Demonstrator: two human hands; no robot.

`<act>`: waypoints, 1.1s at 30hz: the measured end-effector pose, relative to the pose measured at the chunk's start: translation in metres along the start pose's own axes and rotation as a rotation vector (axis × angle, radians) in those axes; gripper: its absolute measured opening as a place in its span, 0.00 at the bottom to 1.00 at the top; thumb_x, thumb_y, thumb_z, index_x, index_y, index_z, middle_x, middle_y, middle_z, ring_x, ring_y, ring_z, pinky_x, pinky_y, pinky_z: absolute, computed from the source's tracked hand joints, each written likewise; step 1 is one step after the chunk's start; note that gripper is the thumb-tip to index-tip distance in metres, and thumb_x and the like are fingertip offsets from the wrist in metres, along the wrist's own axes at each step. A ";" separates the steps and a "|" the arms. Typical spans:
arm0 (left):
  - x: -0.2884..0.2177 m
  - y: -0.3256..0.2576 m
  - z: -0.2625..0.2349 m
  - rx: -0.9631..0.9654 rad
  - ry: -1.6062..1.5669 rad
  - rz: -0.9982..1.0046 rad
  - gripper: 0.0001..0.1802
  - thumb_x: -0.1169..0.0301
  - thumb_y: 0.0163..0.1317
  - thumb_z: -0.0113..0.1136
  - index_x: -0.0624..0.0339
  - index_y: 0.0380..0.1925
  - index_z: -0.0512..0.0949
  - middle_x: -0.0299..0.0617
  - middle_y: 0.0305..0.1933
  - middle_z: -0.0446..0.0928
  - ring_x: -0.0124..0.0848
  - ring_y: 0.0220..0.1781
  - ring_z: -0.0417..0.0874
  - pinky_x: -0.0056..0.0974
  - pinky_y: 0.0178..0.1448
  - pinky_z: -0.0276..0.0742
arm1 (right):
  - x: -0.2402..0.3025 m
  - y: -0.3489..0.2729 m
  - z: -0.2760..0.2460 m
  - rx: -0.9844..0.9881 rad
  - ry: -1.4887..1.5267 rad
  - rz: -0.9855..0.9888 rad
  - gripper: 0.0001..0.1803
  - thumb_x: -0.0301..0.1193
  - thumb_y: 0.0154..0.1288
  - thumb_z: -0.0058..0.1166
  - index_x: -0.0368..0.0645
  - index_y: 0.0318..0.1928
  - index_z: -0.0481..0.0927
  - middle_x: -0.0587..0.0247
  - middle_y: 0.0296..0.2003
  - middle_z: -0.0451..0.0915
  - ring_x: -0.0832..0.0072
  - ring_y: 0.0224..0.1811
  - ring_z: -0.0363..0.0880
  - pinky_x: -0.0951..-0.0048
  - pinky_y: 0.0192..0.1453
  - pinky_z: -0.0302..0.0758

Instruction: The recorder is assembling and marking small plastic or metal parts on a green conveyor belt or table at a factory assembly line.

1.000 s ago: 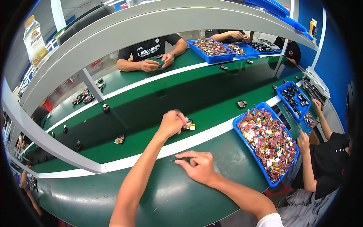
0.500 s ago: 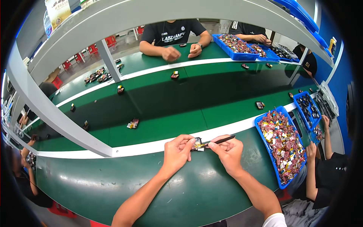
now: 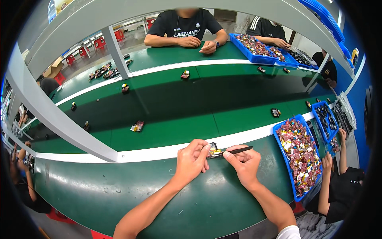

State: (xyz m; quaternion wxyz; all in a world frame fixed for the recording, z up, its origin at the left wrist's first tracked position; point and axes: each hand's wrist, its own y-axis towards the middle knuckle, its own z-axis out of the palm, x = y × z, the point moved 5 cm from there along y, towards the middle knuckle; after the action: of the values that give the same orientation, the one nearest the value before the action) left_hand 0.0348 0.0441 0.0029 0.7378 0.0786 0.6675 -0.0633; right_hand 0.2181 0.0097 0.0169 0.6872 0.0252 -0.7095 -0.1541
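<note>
My left hand [image 3: 192, 159] pinches a small black plastic housing [image 3: 214, 146] between thumb and fingers, just above the near edge of the green worktop. Inside the housing sit a clear or silvery part and a yellow piece, too small to make out fully. My right hand [image 3: 244, 165] is closed round black tweezers [image 3: 240, 150], held nearly level. Their thin tip points left and meets the lower side of the housing, close to my left thumb. Whether the tip grips anything cannot be seen.
A blue tray [image 3: 296, 195] heaped with small reddish circuit boards stands at my right, with another blue tray [image 3: 327, 139] of black parts beyond. Parts such as this housing [image 3: 275, 112] lie spaced along the green belt [image 3: 167, 123]. A grey shelf post [image 3: 75, 123] rises at left. Co-workers sit around.
The housing and both hands have shifted slightly right, and the tweezers lie flatter. Parts on the left of the belt have moved a little left in view. The co-worker opposite has brought both hands nearer together.
</note>
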 end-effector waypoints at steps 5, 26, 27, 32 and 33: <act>0.002 0.001 0.000 0.008 -0.023 -0.006 0.09 0.74 0.75 0.56 0.72 0.44 0.76 0.46 0.31 0.80 0.28 0.20 0.83 0.29 0.19 0.76 | 0.001 0.001 0.000 -0.001 -0.031 0.000 0.07 0.21 0.62 0.70 0.33 0.40 0.86 0.74 0.26 0.82 0.96 0.19 0.61 0.86 0.21 0.54; -0.001 -0.002 0.008 0.042 0.030 0.081 0.09 0.74 0.73 0.59 0.70 0.46 0.77 0.46 0.36 0.84 0.26 0.22 0.84 0.30 0.21 0.78 | 0.002 0.002 0.000 0.051 0.080 0.251 0.07 0.17 0.66 0.65 0.28 0.43 0.83 0.55 0.37 0.87 0.76 0.40 0.87 0.80 0.42 0.82; -0.002 -0.003 0.007 0.037 0.033 0.084 0.09 0.74 0.73 0.59 0.70 0.46 0.77 0.46 0.36 0.84 0.26 0.22 0.84 0.30 0.21 0.78 | 0.003 0.002 0.001 0.057 0.079 0.247 0.07 0.17 0.66 0.65 0.28 0.43 0.83 0.55 0.38 0.87 0.76 0.40 0.87 0.80 0.42 0.82; -0.002 -0.002 0.002 0.027 0.003 0.062 0.09 0.75 0.73 0.58 0.72 0.47 0.76 0.48 0.35 0.83 0.28 0.22 0.84 0.30 0.20 0.78 | -0.002 0.003 0.002 0.074 0.106 0.205 0.07 0.16 0.65 0.65 0.28 0.42 0.83 0.55 0.37 0.87 0.76 0.40 0.87 0.81 0.41 0.82; 0.000 -0.001 0.002 0.034 -0.009 0.049 0.10 0.76 0.73 0.58 0.74 0.48 0.76 0.49 0.35 0.82 0.29 0.22 0.84 0.30 0.20 0.78 | -0.002 0.004 0.002 0.074 0.123 0.190 0.07 0.16 0.65 0.65 0.28 0.42 0.83 0.55 0.37 0.87 0.76 0.39 0.87 0.81 0.41 0.82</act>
State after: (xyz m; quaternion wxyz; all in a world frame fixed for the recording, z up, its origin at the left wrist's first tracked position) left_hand 0.0368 0.0428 0.0033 0.7406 0.1073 0.6609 -0.0571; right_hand 0.2171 0.0141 0.0155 0.7397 -0.0073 -0.6702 -0.0600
